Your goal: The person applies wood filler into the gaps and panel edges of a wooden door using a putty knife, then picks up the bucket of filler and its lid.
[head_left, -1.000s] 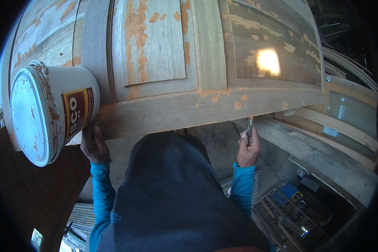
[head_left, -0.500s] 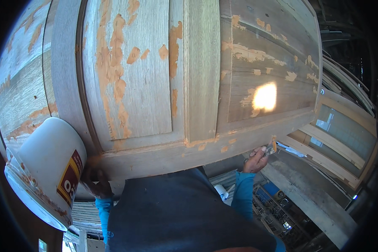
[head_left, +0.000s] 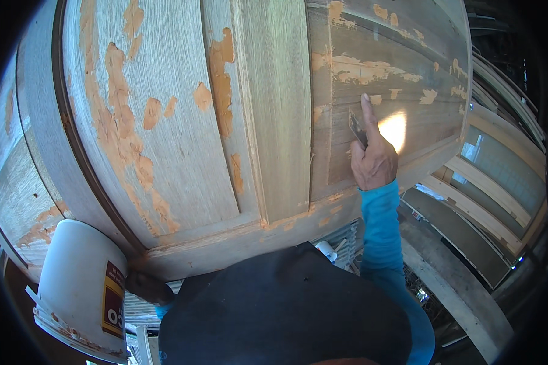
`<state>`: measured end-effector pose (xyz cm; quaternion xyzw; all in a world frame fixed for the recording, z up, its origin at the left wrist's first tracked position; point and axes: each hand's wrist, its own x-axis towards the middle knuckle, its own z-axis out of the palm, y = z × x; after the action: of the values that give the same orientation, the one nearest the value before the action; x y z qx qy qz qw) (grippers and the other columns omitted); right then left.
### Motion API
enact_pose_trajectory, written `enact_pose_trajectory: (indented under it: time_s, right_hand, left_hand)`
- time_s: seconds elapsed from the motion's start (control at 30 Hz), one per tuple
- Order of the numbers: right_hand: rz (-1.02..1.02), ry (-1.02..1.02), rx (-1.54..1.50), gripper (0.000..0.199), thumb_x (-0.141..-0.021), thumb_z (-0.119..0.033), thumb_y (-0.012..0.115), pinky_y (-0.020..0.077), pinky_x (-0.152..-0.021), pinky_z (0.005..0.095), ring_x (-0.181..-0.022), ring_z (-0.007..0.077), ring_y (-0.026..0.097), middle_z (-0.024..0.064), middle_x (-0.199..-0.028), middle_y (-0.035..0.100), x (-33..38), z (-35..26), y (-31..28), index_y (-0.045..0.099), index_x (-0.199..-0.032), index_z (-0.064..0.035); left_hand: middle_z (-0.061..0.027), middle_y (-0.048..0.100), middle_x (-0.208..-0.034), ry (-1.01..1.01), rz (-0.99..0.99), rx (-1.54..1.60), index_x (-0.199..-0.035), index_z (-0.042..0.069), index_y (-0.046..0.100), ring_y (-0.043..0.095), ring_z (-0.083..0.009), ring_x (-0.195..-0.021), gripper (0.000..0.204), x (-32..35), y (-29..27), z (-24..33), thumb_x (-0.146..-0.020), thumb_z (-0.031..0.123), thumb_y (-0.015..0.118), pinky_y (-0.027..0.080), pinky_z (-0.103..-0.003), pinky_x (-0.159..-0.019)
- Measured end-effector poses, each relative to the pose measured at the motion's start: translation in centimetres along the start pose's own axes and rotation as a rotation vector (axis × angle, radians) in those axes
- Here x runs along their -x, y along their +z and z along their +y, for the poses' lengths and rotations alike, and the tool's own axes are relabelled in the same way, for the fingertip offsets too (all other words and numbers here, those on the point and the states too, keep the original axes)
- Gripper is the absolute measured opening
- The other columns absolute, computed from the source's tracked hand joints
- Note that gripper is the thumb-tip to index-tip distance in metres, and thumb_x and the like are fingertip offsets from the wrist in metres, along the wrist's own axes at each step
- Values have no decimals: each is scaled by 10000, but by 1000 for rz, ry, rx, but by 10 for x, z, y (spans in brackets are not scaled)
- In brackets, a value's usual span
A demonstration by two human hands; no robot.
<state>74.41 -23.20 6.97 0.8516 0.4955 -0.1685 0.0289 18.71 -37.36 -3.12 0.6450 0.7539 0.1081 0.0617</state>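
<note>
Nearest the camera, a dark garment over the person's chest fills the lower middle of the view. At the lower left, the left hand is seen only in shadow beneath the near edge of the door; it lies against a white plastic bucket with a dark label, but whether it is closed on the rim or merely steadying the bucket cannot be told.

Beyond that, a weathered wooden panel door is laid flat, and its grey surface is covered with patches of orange-tan filler, thickest along the left panel and the near rail.

Farther on, toward the right side of the door, the right hand, in a blue sleeve, is closed around a small putty knife, with the forefinger stretched along the blade. The blade is pressed against the right-hand panel, just beside a bright spot of sunlight and below a band of pale filler.

The step in hand is judged to be the spreading or scraping of filler on the right panel. The next move would call for the blade to be kept at a shallow angle and drawn along the grain with even pressure, so that the filler is levelled without the soft wood being gouged.

Past the far right edge of the door, further door frames are stacked.
</note>
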Motion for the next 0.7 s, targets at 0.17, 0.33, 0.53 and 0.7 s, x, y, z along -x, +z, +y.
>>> enact_pose_trajectory:
  time_s: [0.17,0.33,0.53,0.7]
  right_hand:
    - [53,-25,-2,924,-801,7,609,547,-727,494,-771,418,702,261,-1011,728,12,2,10,332,-1640,-261]
    - [159,-105,-71,900,-811,-6,613,563,-766,505,-813,438,711,269,-1084,728,15,5,13,340,-1635,-245]
    - [62,-35,8,880,-827,-28,637,556,-755,517,-799,435,701,248,-1014,732,8,3,10,342,-1632,-223]
    - [58,-40,68,878,-840,-46,658,553,-732,514,-768,426,694,222,-886,709,12,4,13,323,-1637,-195]
  left_hand:
    - [-214,562,-1105,12,2,-10,-1219,-61,604,560,-366,-1021,430,-3,6,1,-1122,313,415,448,-497,-950]
    - [-216,563,-1121,47,21,-13,-1226,-61,602,560,-369,-1035,420,-7,9,2,-1119,304,423,447,-499,-958]
    - [-219,564,-1141,81,46,-12,-1234,-61,599,560,-372,-1051,410,-7,9,1,-1114,293,433,445,-503,-968]
    - [-220,564,-1157,100,51,10,-1241,-61,598,560,-375,-1065,401,-8,10,1,-1110,284,441,444,-505,-976]
